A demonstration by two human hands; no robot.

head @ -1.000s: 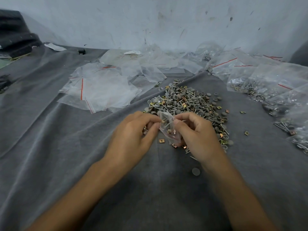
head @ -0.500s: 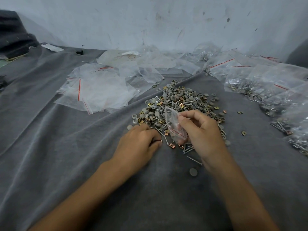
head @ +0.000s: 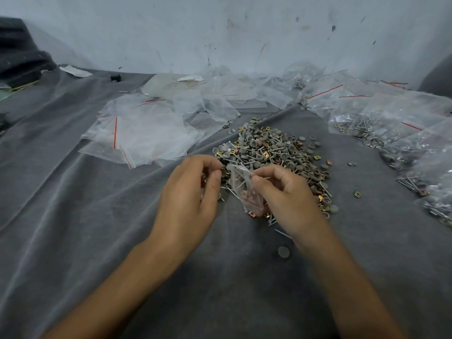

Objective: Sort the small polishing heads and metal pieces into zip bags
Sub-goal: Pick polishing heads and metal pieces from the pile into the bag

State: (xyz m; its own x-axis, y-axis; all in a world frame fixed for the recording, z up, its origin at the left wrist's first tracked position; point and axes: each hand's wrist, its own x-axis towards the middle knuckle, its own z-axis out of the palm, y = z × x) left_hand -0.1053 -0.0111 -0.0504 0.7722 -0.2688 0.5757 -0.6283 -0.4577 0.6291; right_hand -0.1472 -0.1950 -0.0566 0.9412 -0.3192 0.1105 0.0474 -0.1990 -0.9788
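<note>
Polishing heads and metal pieces (head: 274, 152) lie in one mixed pile of grey discs, thin pins and brass-coloured squares on the grey cloth (head: 73, 216) that covers the counter, just beyond both hands. The right hand (head: 286, 199) pinches a small zip bag (head: 244, 189) between thumb and forefinger at the pile's near edge; the bag is clear, with a red line near its lower end and a few pins and a square piece inside. The left hand (head: 190, 196) sits just left of the bag, its fingers (head: 215, 165) curled with thumb and forefinger drawn together at the edge of the pile; I cannot tell whether they hold a piece. Empty zip bags (head: 146, 135) are stacked to the left of the pile, and filled bags (head: 391, 123) lie to the right. One grey disc (head: 283, 252) rests apart, beside the right wrist.
</note>
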